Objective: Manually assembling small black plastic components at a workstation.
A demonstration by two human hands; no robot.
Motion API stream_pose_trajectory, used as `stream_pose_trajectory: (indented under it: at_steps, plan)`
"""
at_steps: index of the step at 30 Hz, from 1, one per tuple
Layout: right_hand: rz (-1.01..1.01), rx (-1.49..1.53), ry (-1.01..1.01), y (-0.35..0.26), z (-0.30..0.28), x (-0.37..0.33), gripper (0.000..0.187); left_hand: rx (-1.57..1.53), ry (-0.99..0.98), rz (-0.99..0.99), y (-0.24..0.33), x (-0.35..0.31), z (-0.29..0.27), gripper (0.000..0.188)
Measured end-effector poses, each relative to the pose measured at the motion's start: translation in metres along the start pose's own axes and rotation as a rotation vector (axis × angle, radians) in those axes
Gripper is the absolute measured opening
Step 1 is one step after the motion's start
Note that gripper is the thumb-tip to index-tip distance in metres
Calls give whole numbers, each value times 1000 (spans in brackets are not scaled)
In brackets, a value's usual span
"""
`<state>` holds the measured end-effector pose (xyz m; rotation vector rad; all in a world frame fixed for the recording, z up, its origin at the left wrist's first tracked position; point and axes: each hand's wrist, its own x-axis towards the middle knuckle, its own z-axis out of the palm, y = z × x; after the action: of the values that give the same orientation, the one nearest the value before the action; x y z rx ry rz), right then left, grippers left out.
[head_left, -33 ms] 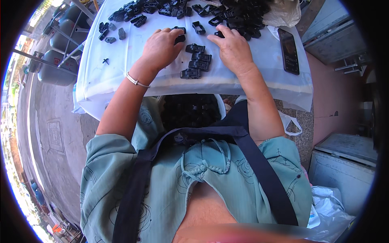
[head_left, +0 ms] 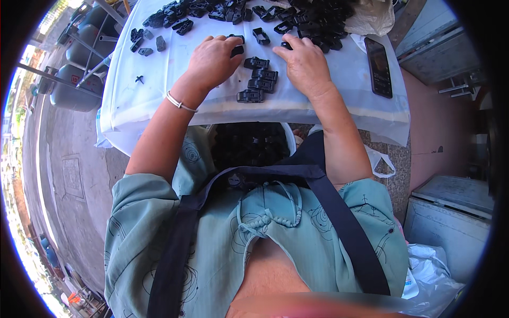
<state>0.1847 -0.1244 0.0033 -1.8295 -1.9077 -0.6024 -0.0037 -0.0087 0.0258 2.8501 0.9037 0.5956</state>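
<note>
My left hand [head_left: 212, 61] is closed at the left of the table, with thumb and fingers on a small black plastic part [head_left: 237, 51]. My right hand [head_left: 307, 63] is bent over another small black plastic part [head_left: 287, 45], mostly hidden under its fingers. Between the hands, several black plastic housings [head_left: 262, 85] lie in a short staggered stack. One open black frame [head_left: 260, 36] sits just beyond them, apart from both hands. A big heap of similar black parts [head_left: 313, 21] spreads along the far edge.
A white cloth [head_left: 175, 108] covers the table. Left lie several loose dark pieces [head_left: 160, 44] and a small black cross-shaped bit [head_left: 139, 79]. A phone [head_left: 378, 69] rests at the right. Below the near edge, a white bucket [head_left: 291, 140] holds black parts by my lap.
</note>
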Motion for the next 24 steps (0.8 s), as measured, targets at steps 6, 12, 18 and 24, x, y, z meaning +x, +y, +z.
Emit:
stream_pose_trajectory:
  at_steps: [6,12,18,24]
  plan:
    - [109,45,-117,-4,3,4,32,-220,-86,-15,-8,21,-3,25]
    - [133,7,-18,10,7,6,34,-826,24,-152,-23,2,36,24]
    - [87,12,-76,6,5,8,41,-460,35,39,-4,-3,19,34]
    - [-47,313,-60,2,0,4,47,-599,-252,67,-10,-18,-5,27]
